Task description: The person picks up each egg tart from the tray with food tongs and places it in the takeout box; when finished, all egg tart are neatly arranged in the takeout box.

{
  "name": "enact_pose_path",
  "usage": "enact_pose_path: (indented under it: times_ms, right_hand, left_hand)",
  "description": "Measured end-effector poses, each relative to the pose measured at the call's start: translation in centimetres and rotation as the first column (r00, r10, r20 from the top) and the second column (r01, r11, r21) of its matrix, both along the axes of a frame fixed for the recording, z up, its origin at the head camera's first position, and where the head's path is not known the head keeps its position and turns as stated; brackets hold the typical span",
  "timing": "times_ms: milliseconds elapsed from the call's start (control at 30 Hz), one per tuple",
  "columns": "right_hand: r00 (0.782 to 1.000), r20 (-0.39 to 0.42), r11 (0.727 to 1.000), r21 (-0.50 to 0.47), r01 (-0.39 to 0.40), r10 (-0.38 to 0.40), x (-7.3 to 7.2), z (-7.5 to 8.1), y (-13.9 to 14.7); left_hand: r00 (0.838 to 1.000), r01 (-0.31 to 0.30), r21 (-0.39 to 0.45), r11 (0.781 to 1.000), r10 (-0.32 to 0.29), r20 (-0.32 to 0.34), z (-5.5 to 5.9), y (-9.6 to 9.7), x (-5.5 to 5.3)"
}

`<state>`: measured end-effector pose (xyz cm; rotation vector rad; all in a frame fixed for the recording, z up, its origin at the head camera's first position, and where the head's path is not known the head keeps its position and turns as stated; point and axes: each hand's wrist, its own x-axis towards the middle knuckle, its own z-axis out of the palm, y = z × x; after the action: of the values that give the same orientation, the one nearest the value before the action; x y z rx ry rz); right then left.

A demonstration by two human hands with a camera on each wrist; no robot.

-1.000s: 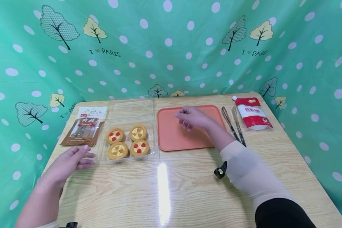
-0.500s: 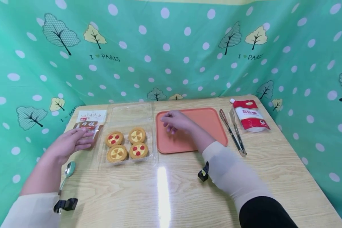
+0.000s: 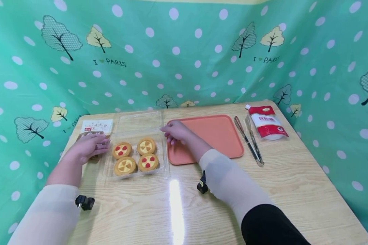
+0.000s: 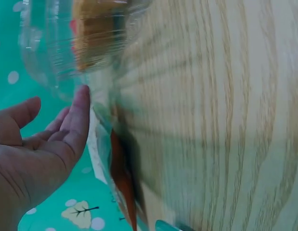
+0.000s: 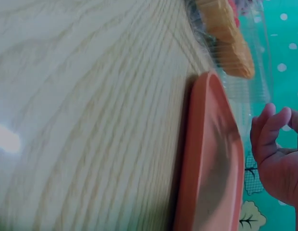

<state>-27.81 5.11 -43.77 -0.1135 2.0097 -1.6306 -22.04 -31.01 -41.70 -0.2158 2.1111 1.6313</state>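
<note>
A clear plastic clamshell box sits left of centre, its lid laid back behind it. Inside are several round tarts, some with red dots, others with a wedge pattern. My left hand is at the box's left side, over a brown packet with a white top; its fingers extend toward the box wall. At the opposite side, my right hand hovers over the left end of a coral tray, fingers loosely bent and holding nothing, fingertips near the box's right edge.
Tongs lie right of the tray. Beyond them is a red and white spouted pouch. Green dotted cloth hangs behind the wooden table.
My right hand has travelled left across the tray to the box's edge. My left hand has moved forward and right over the brown packet. A spoon seen earlier is now hidden by my left arm.
</note>
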Motion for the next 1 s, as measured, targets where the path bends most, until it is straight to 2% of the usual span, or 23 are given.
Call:
enact_pose_path:
  times_ms: [300, 633, 1000]
  right_hand:
    - [0.998, -0.026, 0.998, 0.038, 0.059, -0.058, -0.3, -1.1, -1.4]
    - [0.993, -0.098, 0.994, 0.072, 0.079, -0.071, -0.3, -1.3, -1.8]
    - [0.986, -0.137, 0.995, 0.028, 0.096, -0.091, -0.2, -1.4, -2.0]
  left_hand:
    - [1.0, 0.008, 0.022, 1.0, -0.009, 0.009, -1.2, 0.2, -1.0]
    - [0.999, -0.042, 0.05, 0.998, 0.042, 0.003, -1.5, 0.6, -1.4]
    - [0.987, -0.161, 0.09, 0.983, 0.163, -0.011, -1.3, 0.9, -1.0]
